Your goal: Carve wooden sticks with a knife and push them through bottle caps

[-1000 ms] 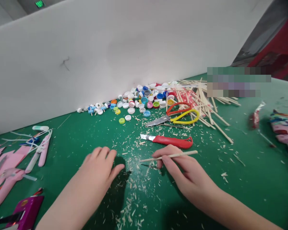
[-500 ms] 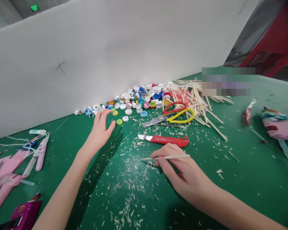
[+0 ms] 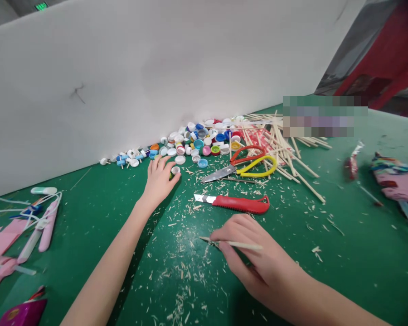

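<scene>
My right hand (image 3: 255, 256) pinches a thin sharpened wooden stick (image 3: 240, 245) low over the green table, its pointed tip toward the left among wood shavings. My left hand (image 3: 159, 179) is stretched forward with its fingers curled down over a yellow-green bottle cap (image 3: 170, 174) and touching a white cap (image 3: 176, 170) at the near edge of the pile of coloured bottle caps (image 3: 197, 138). Whether a cap is gripped is hidden by the fingers. A red-handled utility knife (image 3: 236, 203) lies just beyond my right hand.
Scissors with red and yellow handles (image 3: 248, 164) lie behind the knife. A heap of wooden sticks (image 3: 285, 149) spreads at the back right. Pink tools and cords (image 3: 37, 217) lie at the left. A white board (image 3: 139, 68) walls the back. Wood shavings (image 3: 187, 267) litter the green table.
My left hand has reached from near my body out to the bottle caps and lowered onto them. My right hand has drawn the stick slightly nearer.
</scene>
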Action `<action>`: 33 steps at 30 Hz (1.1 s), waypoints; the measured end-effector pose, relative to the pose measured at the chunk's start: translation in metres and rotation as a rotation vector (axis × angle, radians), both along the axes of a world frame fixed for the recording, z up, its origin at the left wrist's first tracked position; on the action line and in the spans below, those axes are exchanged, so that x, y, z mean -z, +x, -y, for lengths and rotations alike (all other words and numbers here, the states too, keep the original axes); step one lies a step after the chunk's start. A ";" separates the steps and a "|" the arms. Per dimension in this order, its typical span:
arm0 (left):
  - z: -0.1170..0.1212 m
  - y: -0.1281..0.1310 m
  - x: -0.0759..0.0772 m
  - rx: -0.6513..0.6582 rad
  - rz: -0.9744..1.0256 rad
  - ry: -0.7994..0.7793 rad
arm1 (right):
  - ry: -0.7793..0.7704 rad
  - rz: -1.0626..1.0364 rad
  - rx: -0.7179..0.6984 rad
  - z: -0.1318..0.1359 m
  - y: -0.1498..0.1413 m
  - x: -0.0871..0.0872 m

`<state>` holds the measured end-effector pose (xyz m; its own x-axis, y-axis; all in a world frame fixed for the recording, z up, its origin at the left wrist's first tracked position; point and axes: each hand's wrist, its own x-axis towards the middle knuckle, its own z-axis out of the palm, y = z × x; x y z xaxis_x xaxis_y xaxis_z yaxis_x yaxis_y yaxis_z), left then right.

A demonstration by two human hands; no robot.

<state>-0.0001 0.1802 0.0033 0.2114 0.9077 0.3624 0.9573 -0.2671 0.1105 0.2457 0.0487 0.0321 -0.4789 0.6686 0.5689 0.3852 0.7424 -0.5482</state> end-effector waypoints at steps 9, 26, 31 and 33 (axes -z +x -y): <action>0.012 0.025 -0.024 0.181 0.644 -0.135 | -0.042 -0.043 -0.005 -0.004 0.003 -0.002; 0.081 0.090 -0.086 0.412 2.114 -0.845 | -1.174 -0.477 -0.018 -0.017 0.002 -0.007; 0.087 0.096 -0.081 0.447 2.082 -0.911 | -1.199 -0.450 -0.140 -0.014 0.000 -0.008; 0.089 0.099 -0.076 0.451 2.056 -0.938 | -1.188 -0.470 -0.148 -0.015 -0.001 -0.007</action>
<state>0.0994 0.0915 0.0795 0.4073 0.9112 -0.0611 -0.6352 0.3307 0.6980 0.2447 0.0641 0.0391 -0.5085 0.8370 -0.2022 -0.0682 -0.2732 -0.9595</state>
